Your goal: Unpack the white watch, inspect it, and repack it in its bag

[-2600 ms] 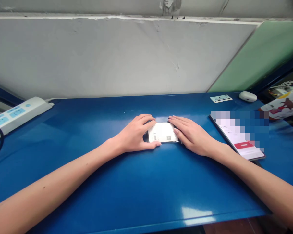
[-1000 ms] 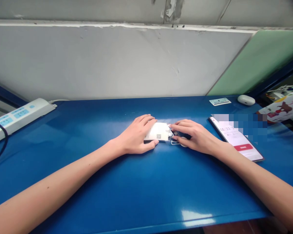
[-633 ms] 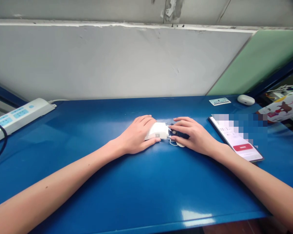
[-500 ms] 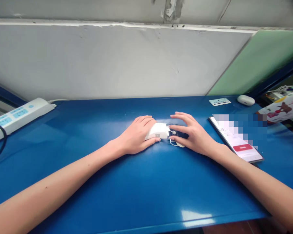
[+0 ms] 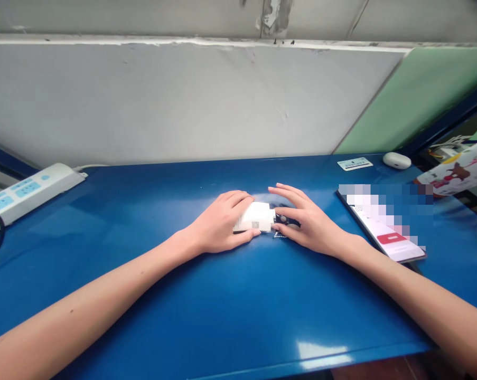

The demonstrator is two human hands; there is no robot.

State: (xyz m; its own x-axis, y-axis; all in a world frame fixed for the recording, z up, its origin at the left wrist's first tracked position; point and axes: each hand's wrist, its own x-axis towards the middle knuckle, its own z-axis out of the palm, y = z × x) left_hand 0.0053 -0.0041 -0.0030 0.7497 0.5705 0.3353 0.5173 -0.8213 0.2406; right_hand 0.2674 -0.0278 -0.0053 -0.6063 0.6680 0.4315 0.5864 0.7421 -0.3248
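Note:
My left hand is curled round a small white packet with a printed code label, holding it on the blue table. My right hand rests just right of the packet. Its thumb and lower fingers pinch a small dark item with a short bead chain at the packet's right end, while the upper fingers are stretched out above it. Most of that dark item is hidden under the fingers.
A phone with a lit screen lies to the right. Behind it are a small card and a white earbud case. A white power strip with a black cable lies far left. A colourful package is at the right edge.
The packet was lying flat under both hands; it is now bunched up in my left hand. My right hand has drawn the dark chained item out at its right end and lifted its upper fingers.

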